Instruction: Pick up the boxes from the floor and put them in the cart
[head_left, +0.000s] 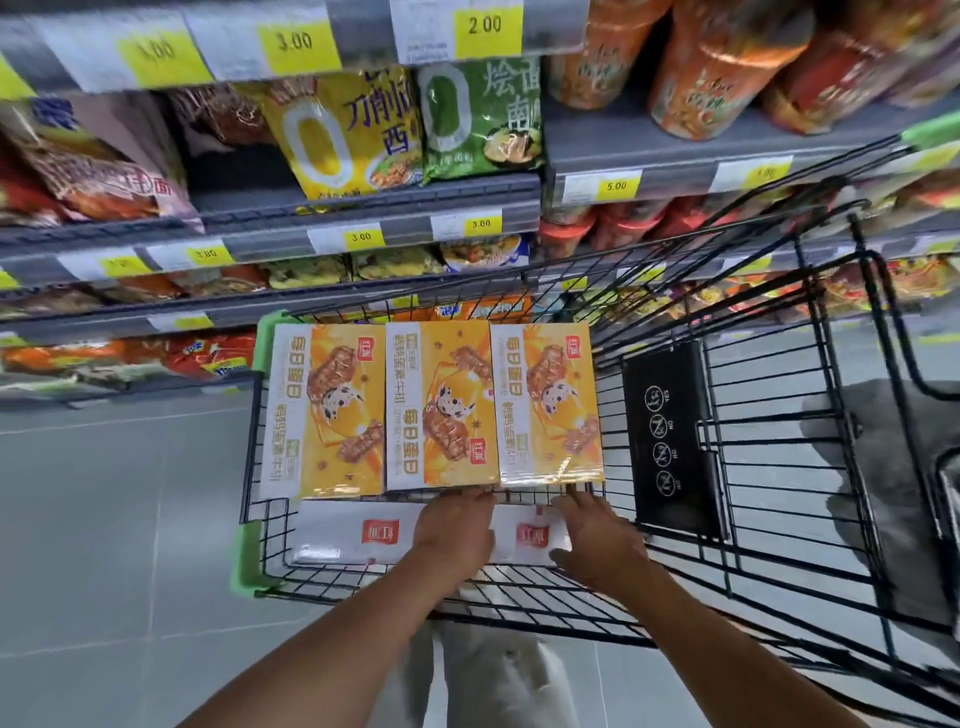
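Three boxes stand side by side in the cart.
My left hand lies flat against the middle box; my right hand, fingers spread, touches the right box at its near edge.

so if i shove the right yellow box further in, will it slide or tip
It would probably slide, not tip: the right yellow box lies flat and broad in the cart. Its glossy wrap shows glare, so it may be slippery in a grip. Crisp straight edges suggest it is stiff.
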